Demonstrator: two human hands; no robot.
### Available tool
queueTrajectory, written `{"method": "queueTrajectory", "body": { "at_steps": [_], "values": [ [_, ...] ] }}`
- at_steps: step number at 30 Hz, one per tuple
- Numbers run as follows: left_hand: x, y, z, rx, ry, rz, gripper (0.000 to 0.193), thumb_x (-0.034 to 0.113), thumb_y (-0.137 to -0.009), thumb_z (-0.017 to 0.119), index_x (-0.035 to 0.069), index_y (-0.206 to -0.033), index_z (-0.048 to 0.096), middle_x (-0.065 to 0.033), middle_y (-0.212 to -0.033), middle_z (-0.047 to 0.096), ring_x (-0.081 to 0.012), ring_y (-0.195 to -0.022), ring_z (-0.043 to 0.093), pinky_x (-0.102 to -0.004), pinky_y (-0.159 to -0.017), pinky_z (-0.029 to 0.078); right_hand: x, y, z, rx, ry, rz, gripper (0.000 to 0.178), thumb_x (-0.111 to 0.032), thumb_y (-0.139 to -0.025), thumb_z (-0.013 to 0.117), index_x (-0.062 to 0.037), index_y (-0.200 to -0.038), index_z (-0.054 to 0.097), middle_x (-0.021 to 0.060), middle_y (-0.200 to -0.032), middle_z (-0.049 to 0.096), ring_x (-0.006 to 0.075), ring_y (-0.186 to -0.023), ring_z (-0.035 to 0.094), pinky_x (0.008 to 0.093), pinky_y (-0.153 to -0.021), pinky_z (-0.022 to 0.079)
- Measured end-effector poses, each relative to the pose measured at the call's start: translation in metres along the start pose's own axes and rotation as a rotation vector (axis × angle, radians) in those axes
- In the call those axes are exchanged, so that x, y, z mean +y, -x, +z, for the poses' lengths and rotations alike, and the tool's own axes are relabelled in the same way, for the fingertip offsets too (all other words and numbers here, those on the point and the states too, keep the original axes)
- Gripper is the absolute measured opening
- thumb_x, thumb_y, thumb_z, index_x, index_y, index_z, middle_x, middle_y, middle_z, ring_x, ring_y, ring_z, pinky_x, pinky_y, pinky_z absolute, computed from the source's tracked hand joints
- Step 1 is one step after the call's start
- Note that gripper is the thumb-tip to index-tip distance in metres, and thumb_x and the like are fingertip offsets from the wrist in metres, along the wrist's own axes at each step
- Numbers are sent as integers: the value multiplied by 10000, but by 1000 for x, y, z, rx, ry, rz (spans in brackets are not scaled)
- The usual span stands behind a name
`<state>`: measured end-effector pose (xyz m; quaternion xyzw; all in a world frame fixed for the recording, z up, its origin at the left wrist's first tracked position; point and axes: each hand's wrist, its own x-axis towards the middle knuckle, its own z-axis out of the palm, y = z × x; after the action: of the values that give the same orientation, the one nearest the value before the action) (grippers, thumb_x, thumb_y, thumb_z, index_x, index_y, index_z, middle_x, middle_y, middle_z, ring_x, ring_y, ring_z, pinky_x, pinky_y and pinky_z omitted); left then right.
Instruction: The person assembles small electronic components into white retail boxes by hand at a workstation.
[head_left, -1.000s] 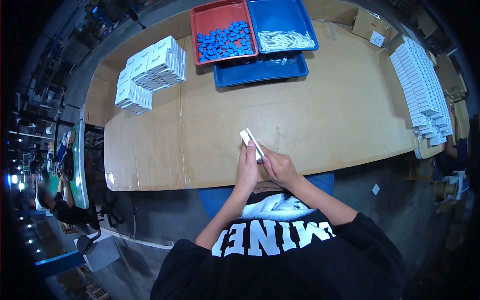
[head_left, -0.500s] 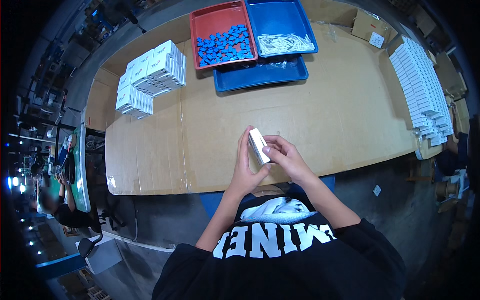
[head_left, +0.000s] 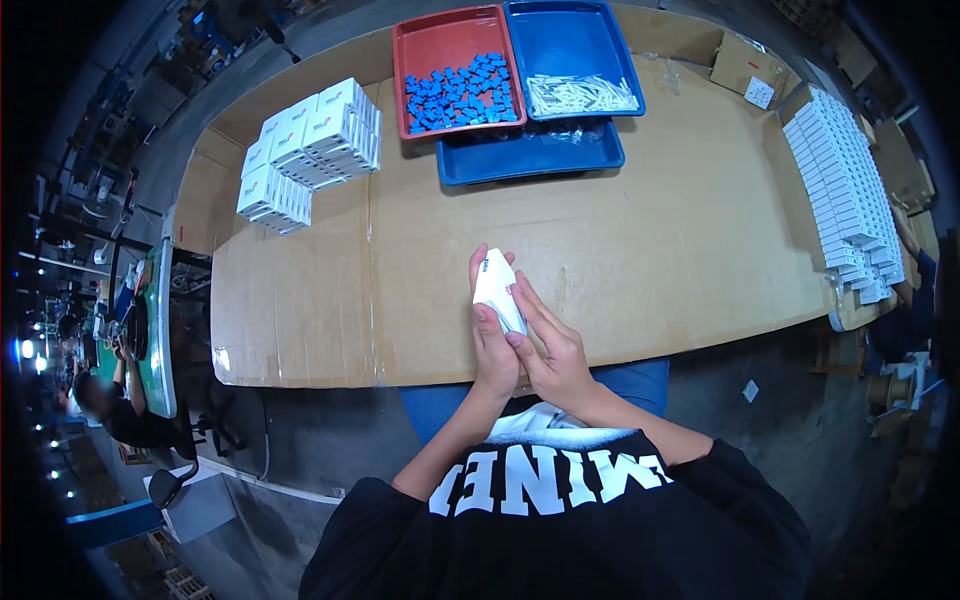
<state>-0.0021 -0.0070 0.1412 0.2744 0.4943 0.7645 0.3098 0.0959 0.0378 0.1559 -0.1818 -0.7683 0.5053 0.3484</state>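
- small white box held in both hands just above near edge of cardboard-covered table, centre
- left hand wrapped round its lower end; right hand fingers flat along its side, pressing. both closed on box
- looks mid-assembly: can't tell if flaps are shut or if anything's inside
- done, by the look: stack of white boxes far left, long row of white boxes far right
- left: red tray w/ plenty of blue parts, blue tray w/ white parts, so lots still to go
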Motion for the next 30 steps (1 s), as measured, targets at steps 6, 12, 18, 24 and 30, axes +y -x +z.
{"method": "queueTrajectory", "body": {
  "at_steps": [6, 12, 18, 24, 30],
  "values": [
    [2, 3, 2, -24, 19, -9, 999, 835, -952, 333, 97, -1614, 214, -171, -1459, 463, -239, -1340, 456, -376, -1155, 321, 5, 8, 3, 36, 28, -39, 491, -128, -1039, 586, 53, -1486, 496, 334, -1555, 420, 454, -1432, 454, 432, -1111, 458],
    [5, 4, 3, -48, 81, -11, 982, 813, -969, 339, 87, -1616, 206, -174, -1455, 471, -246, -1365, 439, -380, -1179, 281, 5, 12, 6, 29, -1, -31, 494, -130, -1062, 540, 69, -1507, 458, 344, -1577, 380, 447, -1442, 442, 430, -1118, 447],
    [6, -1, -3, -70, 46, 23, 1010, 764, -965, 418, 55, -1634, 154, -209, -1529, 395, -286, -1415, 396, -411, -1196, 268, 8, 2, 14, 104, -420, 45, 470, -188, -1087, 512, 65, -1481, 466, 272, -1564, 433, 341, -1486, 410, 396, -1210, 330],
    [8, 2, -3, -159, -139, 104, 1076, 665, -913, 525, 4, -1642, 90, -263, -1600, 301, -360, -1467, 341, -473, -1207, 262, 4, -12, -11, 62, -598, 455, 501, -269, -1084, 535, 15, -1485, 439, 177, -1457, 536, 236, -1398, 486, 373, -1152, 396],
    [-12, 10, -6, -28, -287, 172, 1097, 706, -883, 515, -42, -1611, 177, -223, -1459, 406, -311, -1359, 444, -423, -1136, 367, -19, -14, -3, 41, -664, 553, 513, -175, -1038, 624, -1, -1482, 436, 178, -1436, 552, 216, -1309, 574, 342, -1081, 466]
  ]
}}
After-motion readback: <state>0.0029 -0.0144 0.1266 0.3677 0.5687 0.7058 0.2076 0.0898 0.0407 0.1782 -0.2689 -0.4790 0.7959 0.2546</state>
